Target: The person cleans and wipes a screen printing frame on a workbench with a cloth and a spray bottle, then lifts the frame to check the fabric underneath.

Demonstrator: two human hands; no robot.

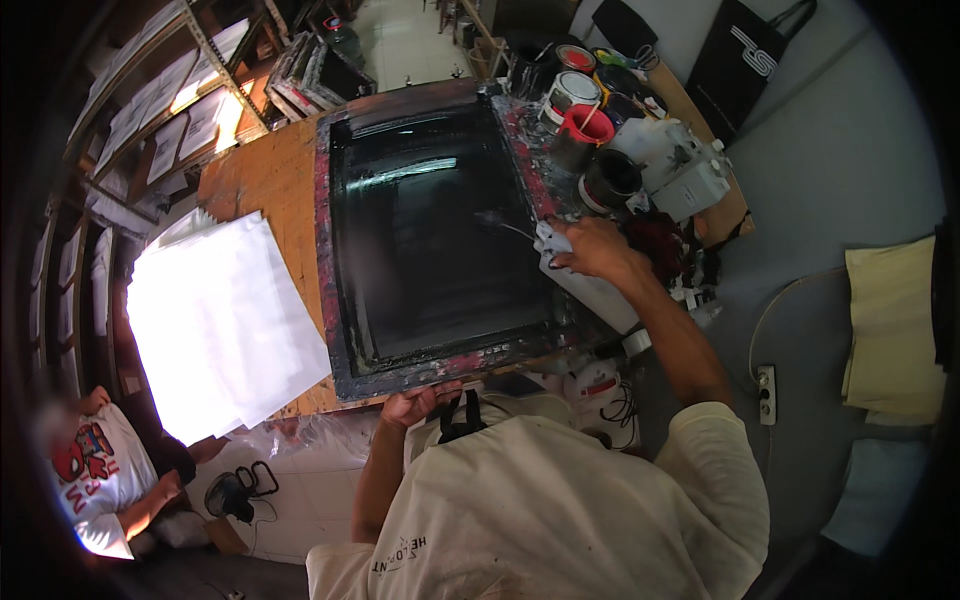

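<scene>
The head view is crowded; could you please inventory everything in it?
Rectangular framed panel: one, black, centre
Wooden tabletop: one, brown, under panel
Flat paper sheets: stack, white, tabletop's left
Cylindrical containers: several, mixed colours, upper right
Rectangular plastic jug: one, whitish, right of containers
Cloth bag: one, black, upper right
Slotted metal shelving: several tiers, greyish, left
Power strip: one, white, lower right
Thin sheets: several, yellowish, far right
Co-worker: one, white shirt, lower left
Left hand: one, at panel's near edge
Right hand: one, holding pale object beside panel

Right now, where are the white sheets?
On the left of the head view, the white sheets overlap the wooden table, left of the dark framed screen.
</scene>
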